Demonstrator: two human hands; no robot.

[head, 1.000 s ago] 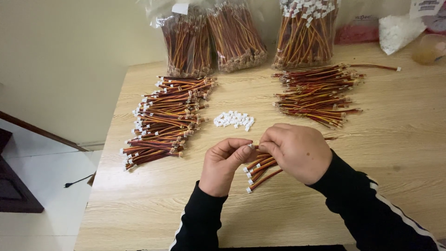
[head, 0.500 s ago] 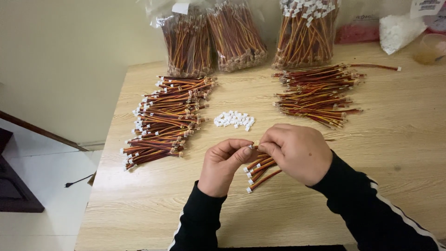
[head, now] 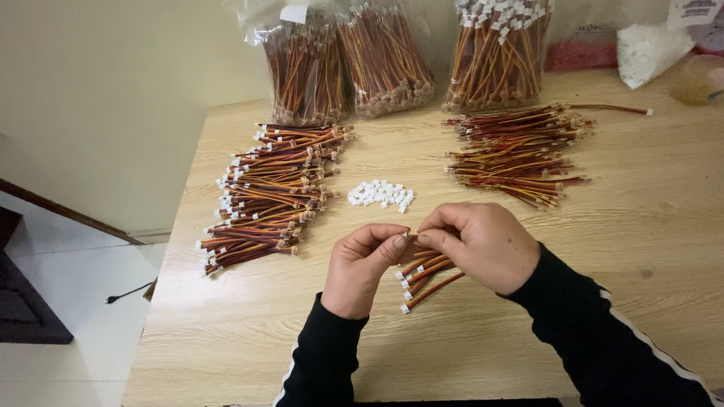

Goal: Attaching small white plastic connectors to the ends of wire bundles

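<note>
My left hand and my right hand meet fingertip to fingertip above the wooden table. My right hand grips a small bunch of short red, orange and brown wire leads with white plugs on their lower ends. My left thumb and forefinger pinch something tiny at the upper end of one lead; it is hidden by the fingers. A little heap of small white connector housings lies just beyond my hands.
A large pile of wire leads with white plugs lies at the left. Another pile of leads lies at the right. Clear bags of leads stand along the back edge, beside a white bag.
</note>
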